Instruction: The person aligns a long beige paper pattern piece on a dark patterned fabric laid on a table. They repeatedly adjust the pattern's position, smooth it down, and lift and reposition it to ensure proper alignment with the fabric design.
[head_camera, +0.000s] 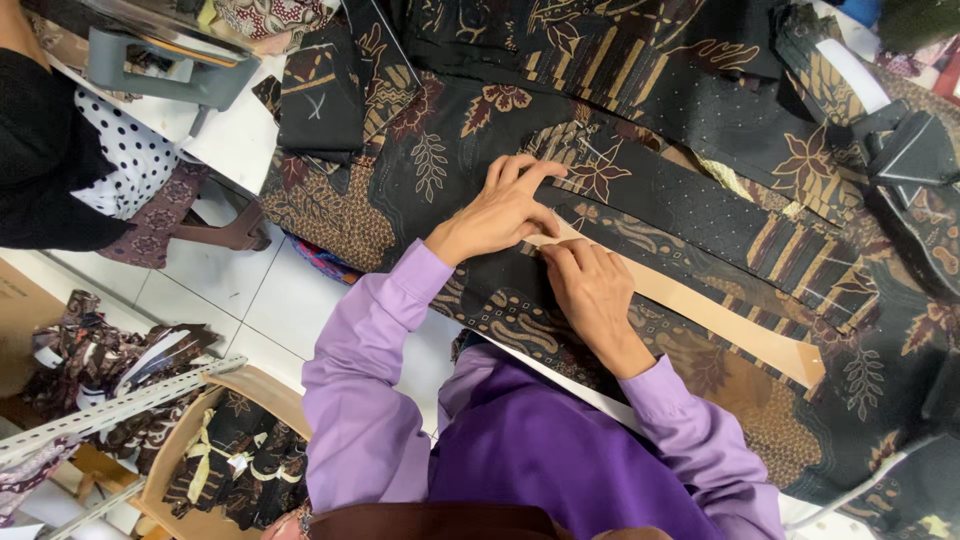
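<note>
On the surface (240, 140), which is buried under dark batik cloth (420, 170) with brown leaf and flower print, both hands sit together near the middle of the frame. Left hand (500, 212) lies flat, fingers spread fairly wide and pressed down on the cloth, fingertips right at the upper end of a tan strip (720, 318), probably card or a pattern piece. Right hand (592, 290) is palm-down too, fingers closer together, resting on the near end of that same strip and the black patterned band (700, 205) just above it; neither hand grips anything, both only press. Key relation: the strip's long axis runs diagonally from the hands away toward the lower right, ending near the far edge of the cloth, well apart from either hand. So the free length lies to the right of both hands, and the right hand is the nearer one to it, already on it; the left hand sits just beside the strip's start, on the other side. The dark band runs parallel to the strip, touching or overlapping it, can't tell which. Purple sleeves (370, 360) cover both arms. Off to the left, another person's black sleeve (40, 150) and a polka-dot cloth (130, 160); below, a basket (200, 430) of folded batik pieces on the white tiled floor (260, 300).
</note>
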